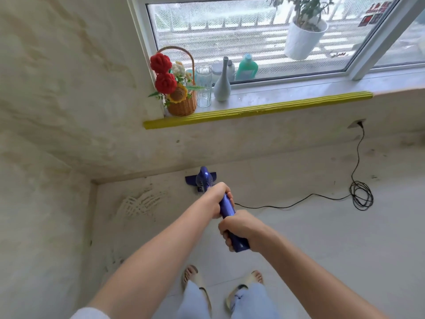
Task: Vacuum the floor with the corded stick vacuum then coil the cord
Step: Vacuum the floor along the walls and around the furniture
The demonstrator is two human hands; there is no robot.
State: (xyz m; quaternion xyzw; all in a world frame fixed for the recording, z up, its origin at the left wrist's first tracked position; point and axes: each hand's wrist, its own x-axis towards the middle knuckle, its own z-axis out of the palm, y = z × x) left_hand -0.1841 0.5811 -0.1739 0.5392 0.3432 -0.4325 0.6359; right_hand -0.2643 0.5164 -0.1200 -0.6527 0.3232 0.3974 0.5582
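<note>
Item: corded stick vacuum (226,209), blue, centre of frame, its head (200,178) on the floor (322,238) near the wall under the windowsill (253,110). Hold: my left hand (217,199) wrapped shut around the upper body; my right hand (239,229), fingers (226,240) curled closed around the handle end, lower centre. Cord (287,204): black, trailing right across the floor to a loose tangle at centre right, then up to the wall socket (356,123). Step, as I judge it: vacuuming, coiling not yet begun. Next move calls for working the head along the wall, clear of the cord.
</note>
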